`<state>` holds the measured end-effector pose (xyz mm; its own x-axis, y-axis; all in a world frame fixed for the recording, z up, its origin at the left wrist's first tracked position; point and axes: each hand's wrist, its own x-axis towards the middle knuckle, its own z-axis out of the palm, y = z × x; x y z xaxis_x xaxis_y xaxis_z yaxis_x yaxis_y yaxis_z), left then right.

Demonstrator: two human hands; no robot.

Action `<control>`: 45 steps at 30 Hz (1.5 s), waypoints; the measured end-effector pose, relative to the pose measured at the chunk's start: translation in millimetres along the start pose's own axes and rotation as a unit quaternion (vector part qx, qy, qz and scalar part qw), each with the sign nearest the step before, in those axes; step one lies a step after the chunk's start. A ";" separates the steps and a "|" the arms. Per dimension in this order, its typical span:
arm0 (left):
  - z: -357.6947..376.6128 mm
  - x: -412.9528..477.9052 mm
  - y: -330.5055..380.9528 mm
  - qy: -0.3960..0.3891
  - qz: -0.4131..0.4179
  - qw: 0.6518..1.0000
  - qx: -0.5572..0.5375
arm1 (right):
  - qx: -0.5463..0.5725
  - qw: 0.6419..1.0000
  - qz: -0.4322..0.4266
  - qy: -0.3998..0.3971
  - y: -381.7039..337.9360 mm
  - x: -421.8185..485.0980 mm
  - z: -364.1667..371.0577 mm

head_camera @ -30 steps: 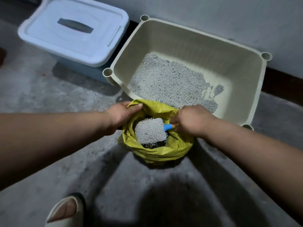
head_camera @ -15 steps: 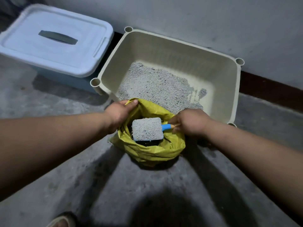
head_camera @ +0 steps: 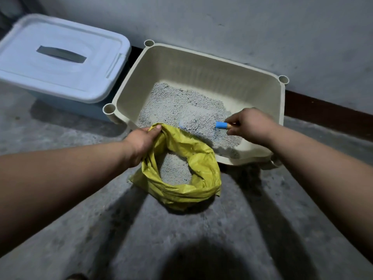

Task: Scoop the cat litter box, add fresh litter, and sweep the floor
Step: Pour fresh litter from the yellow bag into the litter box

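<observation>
A cream litter box (head_camera: 129,81) sits on the floor against the wall, with grey litter (head_camera: 171,102) spread over its left and middle. In front of it stands a yellow bag (head_camera: 203,164), open at the top, with grey litter inside. My left hand (head_camera: 141,142) grips the bag's left rim. My right hand (head_camera: 250,126) holds the blue-handled scoop (head_camera: 221,125) over the box's front part. The scoop is heaped with litter and blurred, tilted over the litter bed.
A pale blue lidded storage bin (head_camera: 60,57) stands left of the litter box. A grey wall with a dark baseboard (head_camera: 327,112) runs behind. The floor is bare grey concrete (head_camera: 181,239).
My right hand lifted the loaded scoop out of the yellow bag and carried it right and forward over the litter box. My left hand stayed on the bag's rim.
</observation>
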<state>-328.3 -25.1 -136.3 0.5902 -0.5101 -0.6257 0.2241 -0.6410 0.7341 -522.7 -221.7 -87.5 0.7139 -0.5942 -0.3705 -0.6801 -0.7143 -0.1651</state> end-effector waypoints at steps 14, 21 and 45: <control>0.5 -1.4 1.7 -0.013 -0.007 1.000 0.004 | -0.069 0.988 0.086 0.108 -19.0 -4.6 7.8; -6.2 -4.9 -1.2 -0.030 -0.041 0.999 -0.011 | -0.034 0.988 -0.081 0.125 -20.4 -16.9 -5.7; 22.3 -56.1 -23.8 -0.186 -0.073 0.979 -0.041 | -0.174 0.942 -0.096 -0.271 -109.5 -36.6 74.0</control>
<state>-384.0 5.9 -124.6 0.2264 -0.5996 -0.7676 0.3559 -0.6827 0.6382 -486.7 -94.4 -123.5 0.5645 -0.2338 -0.7916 -0.3844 -0.9232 -0.0015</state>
